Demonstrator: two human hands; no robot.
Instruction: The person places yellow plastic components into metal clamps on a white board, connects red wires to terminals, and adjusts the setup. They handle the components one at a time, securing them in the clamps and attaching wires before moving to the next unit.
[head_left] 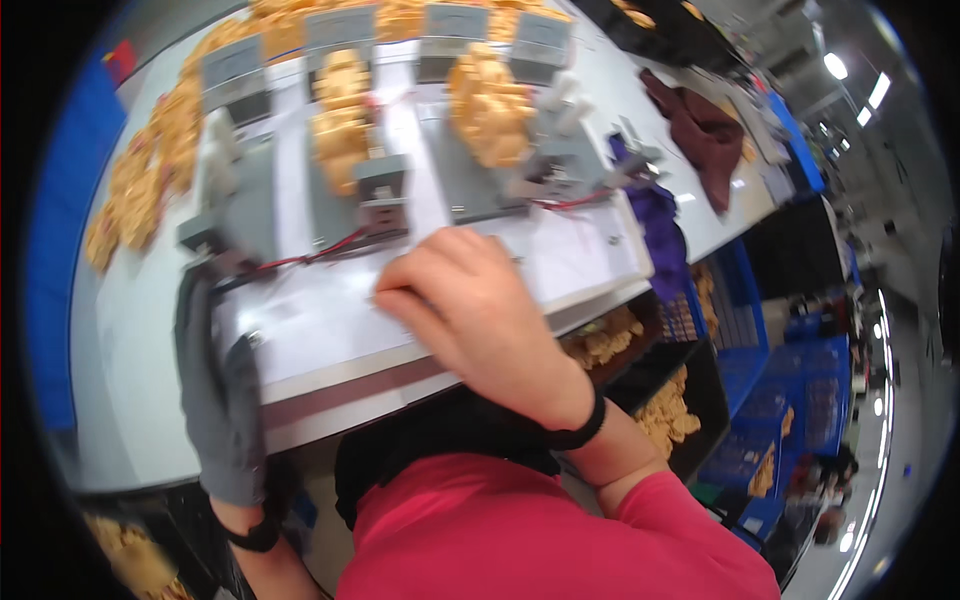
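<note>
**Currently: hand positions at the white fixture plate**

Your right hand [470, 310] is bare and rests knuckles-up on the white fixture plate [320, 320], near the middle of its front edge. The fingers are curled under toward the plate surface; whether they pinch anything cannot be told, because the back of the hand hides the fingertips. A black band sits on that wrist.

Your left hand [215, 390] wears a grey glove and lies flat and open along the plate's front-left corner, fingers extended toward the far side, gripping nothing.

A red wire [320, 252] runs across the plate just beyond your right hand, from a grey clamp block [383, 195] toward the left corner. 3 grey channels stand on the rear half of the plate; tan moulded parts [490, 105] fill the middle and right channels. More tan parts [140, 180] lie heaped on the table's left side. A dark red cloth [705, 135] lies near the table's right edge.
</note>
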